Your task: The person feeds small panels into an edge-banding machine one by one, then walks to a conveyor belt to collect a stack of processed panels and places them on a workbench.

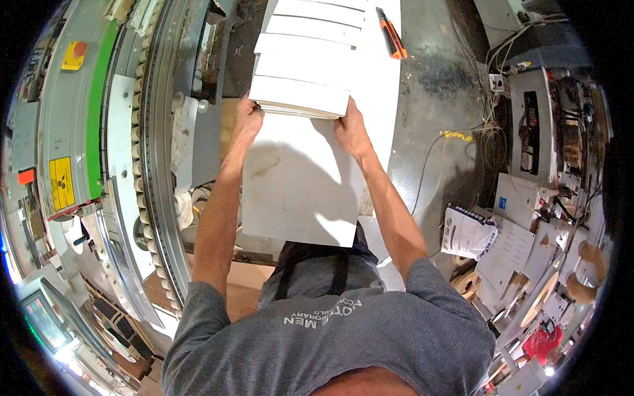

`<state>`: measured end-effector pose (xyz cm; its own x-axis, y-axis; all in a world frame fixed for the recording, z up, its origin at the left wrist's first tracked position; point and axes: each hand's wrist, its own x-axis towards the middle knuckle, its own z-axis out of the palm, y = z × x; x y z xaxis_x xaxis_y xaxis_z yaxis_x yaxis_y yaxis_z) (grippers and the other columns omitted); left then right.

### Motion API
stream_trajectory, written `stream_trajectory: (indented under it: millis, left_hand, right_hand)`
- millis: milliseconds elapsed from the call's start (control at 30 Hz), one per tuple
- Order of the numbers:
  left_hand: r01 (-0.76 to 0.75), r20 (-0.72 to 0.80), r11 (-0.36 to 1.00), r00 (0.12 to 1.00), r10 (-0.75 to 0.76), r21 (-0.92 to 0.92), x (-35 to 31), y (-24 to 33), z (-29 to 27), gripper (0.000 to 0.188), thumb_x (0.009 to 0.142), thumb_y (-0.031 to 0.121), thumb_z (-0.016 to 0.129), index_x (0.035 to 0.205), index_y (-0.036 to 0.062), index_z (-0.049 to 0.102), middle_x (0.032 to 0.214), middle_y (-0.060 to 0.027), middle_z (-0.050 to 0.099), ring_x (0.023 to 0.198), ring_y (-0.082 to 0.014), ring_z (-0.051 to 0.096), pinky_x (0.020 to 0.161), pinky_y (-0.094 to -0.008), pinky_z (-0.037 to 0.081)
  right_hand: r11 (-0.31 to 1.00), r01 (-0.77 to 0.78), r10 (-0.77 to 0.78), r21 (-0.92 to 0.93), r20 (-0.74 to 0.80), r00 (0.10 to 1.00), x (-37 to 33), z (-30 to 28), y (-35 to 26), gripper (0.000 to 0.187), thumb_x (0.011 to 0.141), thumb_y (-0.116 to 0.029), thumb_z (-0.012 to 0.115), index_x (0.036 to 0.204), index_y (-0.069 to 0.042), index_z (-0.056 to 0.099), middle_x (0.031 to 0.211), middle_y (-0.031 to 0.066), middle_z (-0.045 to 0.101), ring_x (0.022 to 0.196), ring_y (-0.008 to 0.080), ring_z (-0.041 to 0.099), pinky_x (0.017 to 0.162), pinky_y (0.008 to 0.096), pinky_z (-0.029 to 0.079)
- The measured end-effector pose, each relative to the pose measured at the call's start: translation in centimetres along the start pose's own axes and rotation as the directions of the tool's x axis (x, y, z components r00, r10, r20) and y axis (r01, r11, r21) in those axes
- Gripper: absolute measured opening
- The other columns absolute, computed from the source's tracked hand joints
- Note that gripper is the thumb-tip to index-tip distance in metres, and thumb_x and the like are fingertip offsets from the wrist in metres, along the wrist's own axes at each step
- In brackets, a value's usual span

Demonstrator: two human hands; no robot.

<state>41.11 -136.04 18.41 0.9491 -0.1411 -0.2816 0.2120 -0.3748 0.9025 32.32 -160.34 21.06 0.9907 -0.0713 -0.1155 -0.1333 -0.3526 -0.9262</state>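
A stepped pile of white panels [300,70] lies in front of me, their long edges running left to right. My left hand [247,123] is closed round the left end of the nearest panels, its fingertips hidden. At the opposite end, my right hand [352,130] grips the same panels. Under the pile and towards my body spreads a large white board [300,191], with shadows of my arms across it. An orange and black utility knife [391,34] rests beyond my right hand, on the right edge of the white surface.
Along my left runs a grey and green machine [96,112] with a roller track [140,152] and a red stop button [80,50]. Loose cables [429,162] trail over the grey floor on the right. A white and blue bag [466,232] stands near an open electrical cabinet [531,125].
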Motion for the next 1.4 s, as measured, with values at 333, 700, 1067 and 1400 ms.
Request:
stream_trajectory:
  millis: [333, 700, 1067, 1400]
  left_hand:
    - [0.008, 0.037, 0.982, 0.999, -0.001, -0.188, 0.0, -0.1, -0.9, 0.056, 0.079, -0.014, 0.047, 0.132, 0.0019, 0.057, 0.115, -0.0097, 0.067, 0.104, -0.018, 0.059, 0.092, -0.0302, 0.044]
    - [0.059, -0.067, 0.99, 0.995, -0.069, -0.13, -2.0, 3.7, -0.6, 0.04, 0.085, -0.009, 0.05, 0.122, -0.0005, 0.063, 0.114, -0.0059, 0.067, 0.102, -0.0161, 0.06, 0.088, -0.0294, 0.045]
    - [-0.152, -0.323, 0.908, 0.946, 0.02, -0.391, -8.6, 1.1, 2.2, 0.012, 0.088, 0.0, 0.061, 0.097, -0.0017, 0.069, 0.089, -0.0045, 0.064, 0.083, -0.0139, 0.06, 0.074, -0.029, 0.049]
    - [0.126, -0.215, 0.743, 0.914, -0.345, -0.657, -10.5, 3.7, 6.4, 0.044, 0.103, 0.022, 0.048, 0.134, -0.0091, 0.047, 0.122, -0.0161, 0.059, 0.108, -0.0232, 0.061, 0.089, -0.037, 0.052]
  right_hand:
    - [0.997, -0.073, 0.073, -0.011, -0.051, 0.996, -1.2, 1.1, -0.4, 0.085, 0.074, 0.017, 0.044, 0.154, 0.0, 0.019, 0.147, 0.0288, 0.038, 0.135, 0.0422, 0.039, 0.12, 0.0462, 0.029]
    - [0.996, -0.075, 0.078, 0.046, -0.079, 0.994, -4.5, 2.3, -1.9, 0.081, 0.077, 0.014, 0.049, 0.151, 0.001, 0.02, 0.137, 0.0258, 0.041, 0.134, 0.0401, 0.04, 0.117, 0.0445, 0.037]
    - [0.985, 0.102, -0.106, 0.138, 0.021, 0.994, -2.1, -1.7, 0.7, 0.074, 0.074, 0.012, 0.043, 0.146, -0.002, 0.038, 0.135, 0.0247, 0.047, 0.125, 0.0383, 0.049, 0.11, 0.0419, 0.043]
    - [0.996, -0.089, 0.083, 0.025, 0.175, 0.981, -4.4, -1.6, -1.3, 0.064, 0.074, 0.006, 0.044, 0.138, 0.0, 0.047, 0.134, 0.0237, 0.05, 0.127, 0.0372, 0.048, 0.108, 0.0448, 0.04]
